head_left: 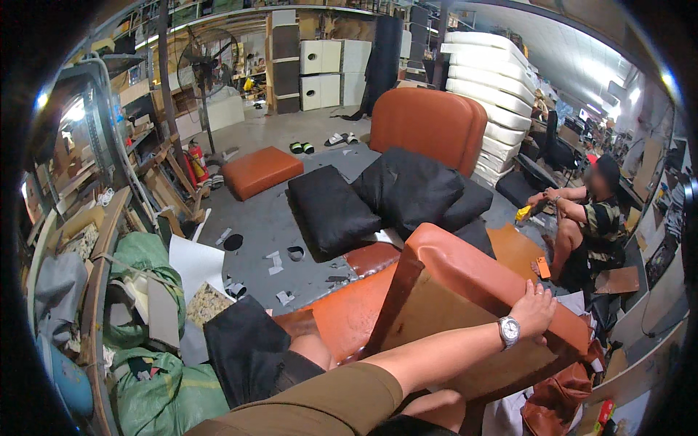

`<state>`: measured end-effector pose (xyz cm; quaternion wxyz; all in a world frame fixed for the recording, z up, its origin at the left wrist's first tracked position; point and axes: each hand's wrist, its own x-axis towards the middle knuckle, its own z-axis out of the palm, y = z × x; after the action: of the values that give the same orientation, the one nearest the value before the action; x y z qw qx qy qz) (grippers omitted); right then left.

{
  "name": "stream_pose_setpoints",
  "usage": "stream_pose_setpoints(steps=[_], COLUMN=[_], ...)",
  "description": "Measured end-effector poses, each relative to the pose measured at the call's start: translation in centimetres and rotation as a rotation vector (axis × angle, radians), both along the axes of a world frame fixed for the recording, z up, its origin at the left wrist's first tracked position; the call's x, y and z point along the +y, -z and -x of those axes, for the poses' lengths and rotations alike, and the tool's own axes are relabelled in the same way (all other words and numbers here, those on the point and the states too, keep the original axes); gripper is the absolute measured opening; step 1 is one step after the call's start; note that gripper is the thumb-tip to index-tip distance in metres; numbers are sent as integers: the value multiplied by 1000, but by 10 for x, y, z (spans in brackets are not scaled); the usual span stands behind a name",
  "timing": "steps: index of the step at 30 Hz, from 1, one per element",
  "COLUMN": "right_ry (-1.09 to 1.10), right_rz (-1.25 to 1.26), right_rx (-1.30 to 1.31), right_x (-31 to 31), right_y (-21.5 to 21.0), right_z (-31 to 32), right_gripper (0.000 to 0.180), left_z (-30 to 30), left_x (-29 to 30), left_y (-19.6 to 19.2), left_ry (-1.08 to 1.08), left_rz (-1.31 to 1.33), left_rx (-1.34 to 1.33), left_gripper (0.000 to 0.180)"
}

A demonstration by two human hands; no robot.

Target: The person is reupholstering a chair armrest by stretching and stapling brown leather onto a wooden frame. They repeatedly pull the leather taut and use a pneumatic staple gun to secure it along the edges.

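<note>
My left hand [531, 312], with a metal watch [509, 330] on its wrist, grips the upper edge of an orange-brown upholstered sofa piece [465, 265]. The fingers lie over its padded edge, and a fingertip or the thumb shows below. This piece stands tilted across my knees, its bare tan underside [436, 327] facing me. Beneath it an orange-brown padded panel [356, 309] lies flat. My right hand is out of the picture.
Black cushions [331, 211], an orange-brown block cushion [263, 173] and a large rounded orange-brown back [425, 127] lie ahead. A co-worker [596, 211] sits at the right, near stacked white foam pieces [483, 94]. Green sacks [167, 392] stand at the left.
</note>
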<state>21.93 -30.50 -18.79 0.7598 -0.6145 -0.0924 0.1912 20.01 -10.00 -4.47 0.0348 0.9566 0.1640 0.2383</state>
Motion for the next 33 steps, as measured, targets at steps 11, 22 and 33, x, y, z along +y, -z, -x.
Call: stream_pose_setpoints(steps=[11,22,33], right_ry=[-102,-117,-36], right_rz=[402,460,-45], right_rx=[201,157,-145], right_x=[-120,-189,-53], right_y=[121,112,-72], right_z=[13,62,20], right_gripper=[27,32,20], left_z=[18,31,36], left_x=[-15,-15,-18], left_y=[3,-18,-23], left_ry=[-65,-86,-61], left_rz=[-178,-121,-107], left_rx=[-33,49,39], left_gripper=[111,111,110])
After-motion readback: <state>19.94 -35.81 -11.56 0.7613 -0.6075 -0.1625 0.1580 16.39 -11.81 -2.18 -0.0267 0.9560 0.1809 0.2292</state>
